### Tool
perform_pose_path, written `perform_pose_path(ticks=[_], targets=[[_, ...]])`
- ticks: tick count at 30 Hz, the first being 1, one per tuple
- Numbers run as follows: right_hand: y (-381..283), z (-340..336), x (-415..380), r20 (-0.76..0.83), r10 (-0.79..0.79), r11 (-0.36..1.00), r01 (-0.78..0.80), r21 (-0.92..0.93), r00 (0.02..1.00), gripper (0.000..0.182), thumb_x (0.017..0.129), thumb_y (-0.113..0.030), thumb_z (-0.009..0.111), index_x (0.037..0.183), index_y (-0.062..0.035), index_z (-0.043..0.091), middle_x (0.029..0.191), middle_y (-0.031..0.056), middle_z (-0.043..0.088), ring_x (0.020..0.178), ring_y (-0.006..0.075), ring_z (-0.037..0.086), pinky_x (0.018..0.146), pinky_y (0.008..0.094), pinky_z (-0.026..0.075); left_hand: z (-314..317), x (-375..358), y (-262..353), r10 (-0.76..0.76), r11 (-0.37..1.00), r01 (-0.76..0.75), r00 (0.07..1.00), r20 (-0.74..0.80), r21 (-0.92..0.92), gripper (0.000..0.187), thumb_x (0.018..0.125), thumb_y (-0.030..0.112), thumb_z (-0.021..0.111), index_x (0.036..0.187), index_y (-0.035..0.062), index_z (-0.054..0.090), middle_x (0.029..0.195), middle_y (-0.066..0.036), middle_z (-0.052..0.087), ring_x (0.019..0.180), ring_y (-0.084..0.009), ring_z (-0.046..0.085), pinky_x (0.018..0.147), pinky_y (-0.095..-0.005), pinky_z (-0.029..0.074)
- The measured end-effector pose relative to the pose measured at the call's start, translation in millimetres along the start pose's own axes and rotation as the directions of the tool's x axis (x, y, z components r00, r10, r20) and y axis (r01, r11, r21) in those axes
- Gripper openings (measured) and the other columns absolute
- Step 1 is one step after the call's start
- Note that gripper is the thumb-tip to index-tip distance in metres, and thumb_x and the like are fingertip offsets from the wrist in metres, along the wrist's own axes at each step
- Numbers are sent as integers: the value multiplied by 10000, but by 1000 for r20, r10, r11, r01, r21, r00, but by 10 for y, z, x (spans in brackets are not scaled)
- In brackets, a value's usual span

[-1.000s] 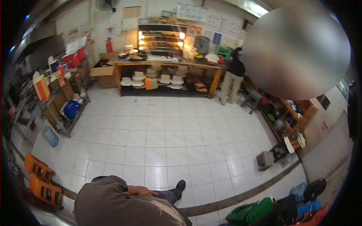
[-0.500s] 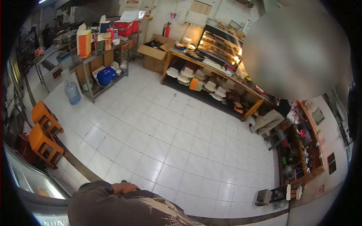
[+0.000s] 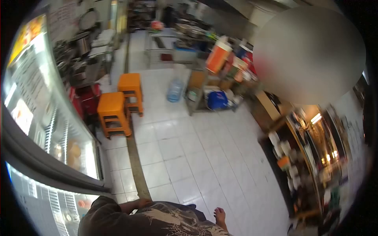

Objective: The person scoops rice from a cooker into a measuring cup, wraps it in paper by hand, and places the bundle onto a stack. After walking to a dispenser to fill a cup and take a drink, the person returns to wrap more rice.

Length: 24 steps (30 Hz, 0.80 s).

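My left hand is at the front of my dark printed shirt, near the waist. Its fingers are too hidden to make out, so whether it holds anything does not show. On the other side, my right hand hangs over the tiled floor, away from my body. Its fingers are loosely bent and somewhat apart, with nothing seen in them. A lit glass-door fridge stands close on my left.
Two orange stools stand beside the fridge. Ahead are a blue water bottle and a metal shelf table with a blue bag. An open cardboard box and a lit food counter line the right. A blurred patch covers the upper right.
My view has swung left, bringing the fridge and stools closer to the middle and the food counter to the right edge. My right hand has come into view.
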State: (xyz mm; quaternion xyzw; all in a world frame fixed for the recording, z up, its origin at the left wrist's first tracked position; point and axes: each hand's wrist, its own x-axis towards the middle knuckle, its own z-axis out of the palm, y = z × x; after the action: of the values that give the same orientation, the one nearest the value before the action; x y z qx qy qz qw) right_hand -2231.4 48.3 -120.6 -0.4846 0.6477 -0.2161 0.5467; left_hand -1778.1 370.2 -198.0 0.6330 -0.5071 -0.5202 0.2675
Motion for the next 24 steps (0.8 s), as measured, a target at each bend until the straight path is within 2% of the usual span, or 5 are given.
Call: perform_pose_path(ticks=[14, 19, 21, 22, 24], targets=[[-2293, 2177, 3518, 457, 172, 457, 341, -822, 872, 140, 891, -182, 596, 896, -106, 713, 834, 88, 706, 710, 264, 675, 639, 441, 546, -1917, 698, 374, -612, 649, 313, 756, -231, -693, 478, 984, 357, 554, 1374, 80, 567, 1336, -138, 628, 1187, -301, 611, 1043, -410, 452], [-3076, 4055, 5619, 883, -353, -492, 742, -456, 309, 165, 872, -175, 590, 803, -128, 732, 785, 92, 712, 694, 295, 687, 640, 473, 551, -3363, 1094, 769, -608, 192, -173, 752, -255, -966, 471, 987, 337, 569, 1376, 72, 562, 1339, -133, 625, 1186, -301, 611, 1044, -417, 456], [-4050, 5496, 5668, 794, -324, -166, 796, -583, 514, 157, 848, -126, 586, 837, -109, 741, 880, 112, 710, 850, 288, 693, 711, 423, 577, -3896, 1288, 880, -760, 201, -281, 559, -330, -938, 452, 982, 371, 595, 1303, 54, 616, 1246, -125, 674, 1140, -309, 636, 993, -445, 487], [-4294, 6139, 5886, 897, -383, -324, 876, -356, 222, 270, 924, -272, 641, 1079, -58, 692, 952, 142, 706, 848, 296, 681, 767, 406, 545, -3948, 1387, 488, -742, 477, -122, 475, -473, -870, 436, 973, 381, 610, 1247, 44, 646, 1172, -123, 696, 1086, -287, 656, 955, -455, 504], [-5063, 7268, 5445, 710, -298, 742, 623, -248, 638, 331, 932, -267, 658, 1118, 7, 646, 854, 64, 636, 745, 160, 585, 671, 316, 503, -4326, 1639, 21, -637, 765, 569, 602, -481, -301, 434, 953, 430, 619, 1161, 56, 689, 1056, -123, 718, 987, -264, 681, 893, -474, 525]])
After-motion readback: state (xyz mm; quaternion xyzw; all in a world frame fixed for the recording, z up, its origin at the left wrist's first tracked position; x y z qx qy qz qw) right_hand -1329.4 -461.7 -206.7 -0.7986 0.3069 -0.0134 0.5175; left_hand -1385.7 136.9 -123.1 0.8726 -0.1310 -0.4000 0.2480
